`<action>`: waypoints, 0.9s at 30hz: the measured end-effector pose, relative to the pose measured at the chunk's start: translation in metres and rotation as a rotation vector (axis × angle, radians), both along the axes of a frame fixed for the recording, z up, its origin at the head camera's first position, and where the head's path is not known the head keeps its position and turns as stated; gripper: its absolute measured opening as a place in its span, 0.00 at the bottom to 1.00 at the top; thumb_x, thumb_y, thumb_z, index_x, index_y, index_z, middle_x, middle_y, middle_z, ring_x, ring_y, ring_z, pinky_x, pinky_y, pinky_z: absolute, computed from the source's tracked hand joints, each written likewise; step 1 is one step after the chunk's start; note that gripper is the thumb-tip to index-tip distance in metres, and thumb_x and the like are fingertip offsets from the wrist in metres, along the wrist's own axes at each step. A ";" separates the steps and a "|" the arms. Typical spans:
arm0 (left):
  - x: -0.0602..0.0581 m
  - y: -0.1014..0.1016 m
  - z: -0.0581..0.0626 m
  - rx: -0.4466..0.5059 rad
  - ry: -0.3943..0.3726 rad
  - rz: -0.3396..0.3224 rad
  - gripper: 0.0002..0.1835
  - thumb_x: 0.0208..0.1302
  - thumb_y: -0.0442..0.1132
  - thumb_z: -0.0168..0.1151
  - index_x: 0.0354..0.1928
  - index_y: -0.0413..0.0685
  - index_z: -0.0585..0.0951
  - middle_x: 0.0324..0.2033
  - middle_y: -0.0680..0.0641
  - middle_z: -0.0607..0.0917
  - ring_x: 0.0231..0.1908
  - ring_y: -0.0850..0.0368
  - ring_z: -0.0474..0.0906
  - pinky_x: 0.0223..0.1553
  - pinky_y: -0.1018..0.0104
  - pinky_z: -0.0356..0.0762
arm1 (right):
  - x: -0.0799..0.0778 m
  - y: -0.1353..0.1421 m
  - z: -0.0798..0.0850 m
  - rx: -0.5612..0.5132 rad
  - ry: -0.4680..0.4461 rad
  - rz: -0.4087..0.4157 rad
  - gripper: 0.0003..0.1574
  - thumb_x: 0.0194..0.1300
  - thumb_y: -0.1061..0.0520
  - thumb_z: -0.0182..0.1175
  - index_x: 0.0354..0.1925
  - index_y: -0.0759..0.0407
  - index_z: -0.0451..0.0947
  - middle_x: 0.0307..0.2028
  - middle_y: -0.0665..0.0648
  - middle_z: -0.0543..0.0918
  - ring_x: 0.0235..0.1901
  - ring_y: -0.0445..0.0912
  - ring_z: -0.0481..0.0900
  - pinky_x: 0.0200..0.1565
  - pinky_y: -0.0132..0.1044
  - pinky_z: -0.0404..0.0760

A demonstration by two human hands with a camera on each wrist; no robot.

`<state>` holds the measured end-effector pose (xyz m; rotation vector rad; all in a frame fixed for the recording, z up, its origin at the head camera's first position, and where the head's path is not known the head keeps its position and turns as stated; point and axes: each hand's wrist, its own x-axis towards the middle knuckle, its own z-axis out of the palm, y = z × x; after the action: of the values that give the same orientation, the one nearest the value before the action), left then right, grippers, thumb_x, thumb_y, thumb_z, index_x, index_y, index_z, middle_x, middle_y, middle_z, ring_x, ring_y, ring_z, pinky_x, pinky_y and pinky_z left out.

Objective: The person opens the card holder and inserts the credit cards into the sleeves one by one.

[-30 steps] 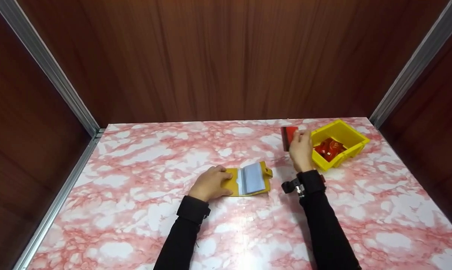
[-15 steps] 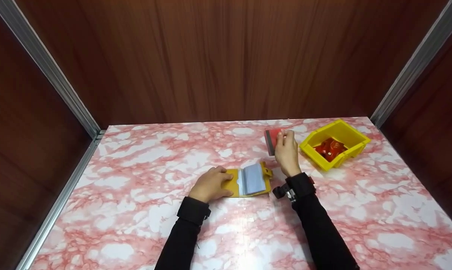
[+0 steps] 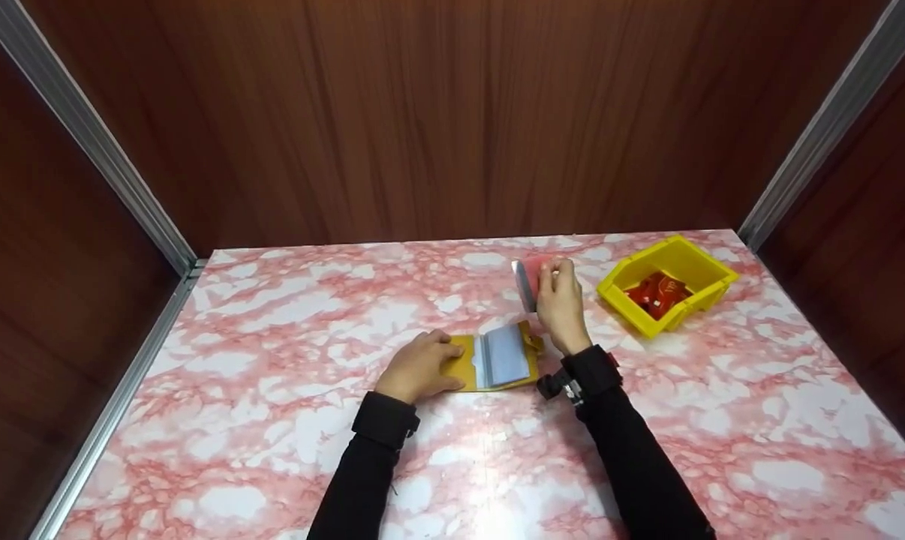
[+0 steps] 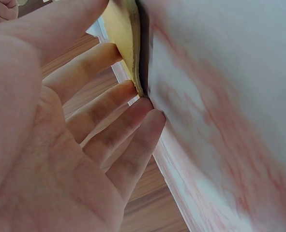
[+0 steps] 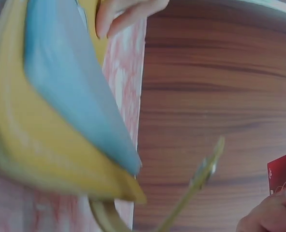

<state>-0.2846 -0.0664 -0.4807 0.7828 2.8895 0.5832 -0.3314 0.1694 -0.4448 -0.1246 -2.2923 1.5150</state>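
A yellow card holder (image 3: 464,367) lies open on the marbled table, pale plastic sleeves (image 3: 507,356) in its middle. My left hand (image 3: 416,369) rests on its left cover. In the left wrist view, the fingers reach fairly straight to the yellow cover (image 4: 121,31), the outer fingertips (image 4: 157,116) at the tabletop. Above and behind the holder, my right hand (image 3: 561,304) pinches a red card (image 3: 531,281) with a dark stripe. The right wrist view shows the red card (image 5: 284,169) at its right edge and the holder's snap strap (image 5: 196,186) sticking out.
A yellow bin (image 3: 685,259) stands to the right of my right hand, with red packets or cards (image 3: 659,292) inside. Brown wood-grain panels (image 3: 422,120) rise behind the table and at both sides, with metal rails (image 3: 107,127) at the corners.
My right hand has carried the red card leftward from beside the bin toward the card holder, and the card has turned more edge-on. The left hand stays on the cover.
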 end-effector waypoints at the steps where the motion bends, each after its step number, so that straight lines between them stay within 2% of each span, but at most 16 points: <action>1: 0.000 0.000 0.000 0.000 0.001 0.000 0.27 0.63 0.47 0.75 0.63 0.48 0.84 0.63 0.41 0.79 0.64 0.42 0.74 0.66 0.50 0.74 | 0.001 -0.003 0.000 -0.002 0.005 0.003 0.13 0.84 0.54 0.44 0.47 0.63 0.67 0.28 0.53 0.68 0.29 0.46 0.68 0.33 0.36 0.68; 5: 0.000 0.000 0.000 -0.004 0.007 0.001 0.27 0.63 0.47 0.75 0.63 0.49 0.84 0.63 0.41 0.79 0.64 0.42 0.74 0.66 0.50 0.74 | 0.002 -0.012 -0.004 0.016 0.045 0.011 0.11 0.83 0.57 0.45 0.46 0.65 0.68 0.28 0.53 0.68 0.30 0.49 0.70 0.36 0.38 0.69; 10: -0.002 -0.001 0.000 -0.013 0.008 -0.007 0.28 0.63 0.48 0.75 0.64 0.49 0.84 0.62 0.42 0.79 0.64 0.43 0.74 0.67 0.51 0.73 | 0.003 -0.020 -0.008 0.006 0.053 0.014 0.10 0.83 0.58 0.46 0.44 0.65 0.67 0.31 0.56 0.69 0.37 0.55 0.72 0.42 0.44 0.70; 15: -0.005 -0.002 0.003 0.057 -0.002 0.021 0.28 0.63 0.47 0.74 0.65 0.48 0.83 0.59 0.46 0.82 0.61 0.46 0.77 0.65 0.52 0.74 | 0.005 -0.024 -0.009 -0.025 0.042 0.015 0.11 0.83 0.58 0.46 0.42 0.64 0.67 0.31 0.56 0.69 0.38 0.56 0.72 0.44 0.45 0.71; 19: -0.007 0.000 0.006 0.131 0.035 0.057 0.25 0.64 0.46 0.73 0.63 0.49 0.84 0.54 0.48 0.83 0.56 0.49 0.78 0.62 0.52 0.76 | 0.005 -0.026 -0.011 -0.024 0.043 0.019 0.11 0.83 0.57 0.46 0.42 0.63 0.67 0.32 0.56 0.70 0.40 0.56 0.73 0.45 0.46 0.72; 24: -0.008 0.005 0.008 0.204 0.116 0.083 0.18 0.70 0.42 0.68 0.59 0.47 0.85 0.52 0.46 0.85 0.56 0.48 0.78 0.62 0.51 0.76 | 0.007 -0.029 -0.012 -0.009 0.039 0.035 0.11 0.83 0.57 0.45 0.42 0.64 0.67 0.30 0.55 0.68 0.39 0.56 0.73 0.44 0.46 0.72; 27: -0.009 0.009 0.010 0.281 0.177 0.116 0.14 0.73 0.40 0.64 0.56 0.46 0.86 0.49 0.45 0.86 0.51 0.47 0.79 0.57 0.52 0.79 | 0.009 -0.032 -0.013 0.000 0.044 0.041 0.11 0.83 0.58 0.46 0.42 0.65 0.67 0.30 0.56 0.69 0.39 0.57 0.74 0.45 0.46 0.73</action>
<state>-0.2941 -0.0573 -0.4709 0.7349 3.0712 0.9988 -0.3228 0.1378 -0.4573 -0.0445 -2.2737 1.5220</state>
